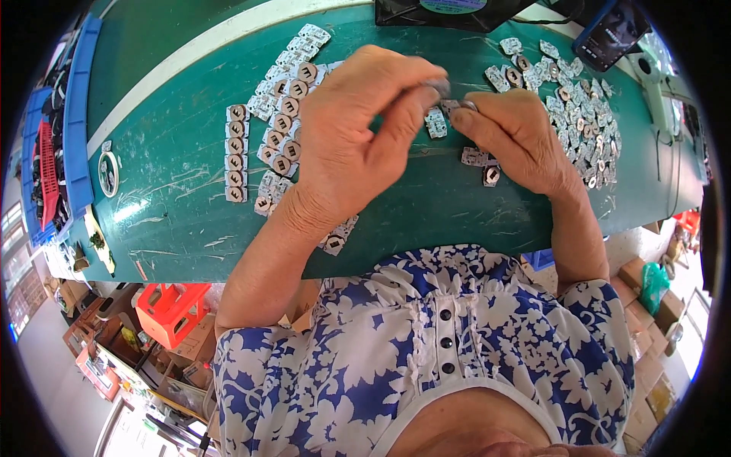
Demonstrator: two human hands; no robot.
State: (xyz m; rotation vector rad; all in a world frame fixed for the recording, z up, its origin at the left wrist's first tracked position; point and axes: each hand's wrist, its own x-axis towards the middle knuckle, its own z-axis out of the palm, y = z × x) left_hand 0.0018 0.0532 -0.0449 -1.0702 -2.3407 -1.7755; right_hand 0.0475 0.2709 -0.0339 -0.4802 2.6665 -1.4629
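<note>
My left hand [354,133] is raised over the middle of the table, thumb and forefinger pinched together. Something small and grey may sit at those fingertips, but blur hides what it is. Close by on the right, my right hand [521,133] is closed, its thumb and forefinger gripping a small circuit board [451,105]. Under the gap between the hands lies a loose whitish board [435,123]. Two more pieces rest below my right hand, one of them a board with a dark square on a round disc [491,176].
To the left stand rows of boards with round brown discs [237,145]. A heap of loose boards [586,126] spreads at right. A phone [613,34] and a black box [449,14] are at the back. A tape roll [109,174] lies near a blue crate [80,114].
</note>
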